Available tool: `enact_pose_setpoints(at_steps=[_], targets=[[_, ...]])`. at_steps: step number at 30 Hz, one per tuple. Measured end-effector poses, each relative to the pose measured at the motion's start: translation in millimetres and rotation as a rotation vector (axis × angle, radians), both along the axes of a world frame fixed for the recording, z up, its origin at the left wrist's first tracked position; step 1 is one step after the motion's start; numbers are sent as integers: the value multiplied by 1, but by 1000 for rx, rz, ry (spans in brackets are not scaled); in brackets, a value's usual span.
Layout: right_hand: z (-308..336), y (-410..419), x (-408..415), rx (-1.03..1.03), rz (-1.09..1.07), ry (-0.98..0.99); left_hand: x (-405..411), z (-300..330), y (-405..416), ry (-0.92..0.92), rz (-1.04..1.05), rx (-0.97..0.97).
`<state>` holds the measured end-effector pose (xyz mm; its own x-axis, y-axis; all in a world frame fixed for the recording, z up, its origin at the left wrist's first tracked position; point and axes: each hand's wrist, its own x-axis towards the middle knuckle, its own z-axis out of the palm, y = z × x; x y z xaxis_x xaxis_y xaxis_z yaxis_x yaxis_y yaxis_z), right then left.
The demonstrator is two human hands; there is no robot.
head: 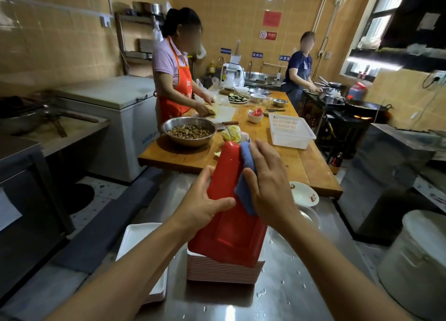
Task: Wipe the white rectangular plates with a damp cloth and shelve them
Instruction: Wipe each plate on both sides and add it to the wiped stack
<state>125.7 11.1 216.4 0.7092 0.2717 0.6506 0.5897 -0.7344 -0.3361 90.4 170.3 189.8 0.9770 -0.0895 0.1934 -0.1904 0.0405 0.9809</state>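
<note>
Left hand (205,200) grips the left edge of a rectangular plate (229,224) whose red underside faces the camera; its white face is hidden. That plate stands tilted, its near end resting on a stack of plates (224,271) on the steel counter (289,296). Right hand (268,183), fingers straight, presses a blue cloth (246,176) against the plate's right side; much of the cloth is covered by the palm. Left of the stack lie white rectangular plates (140,238), partly hidden by the left forearm. Beyond, on a wooden table (301,166), sit a metal bowl (188,131) and a white basket (290,131). A round floral plate (305,195) is partly hidden behind the right wrist.
</note>
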Motion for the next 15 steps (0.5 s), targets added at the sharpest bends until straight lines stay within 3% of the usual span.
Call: enact_pose_setpoints(at_steps=[4, 9, 15], targets=[[-1, 17, 3, -83, 41, -132, -4, 2, 1, -37, 11, 69], [3, 39, 6, -165, 15, -137, -7, 7, -4, -123, 76, 175], [-5, 17, 10, -6, 21, -123, -10, 3, -1, -119, 95, 146]])
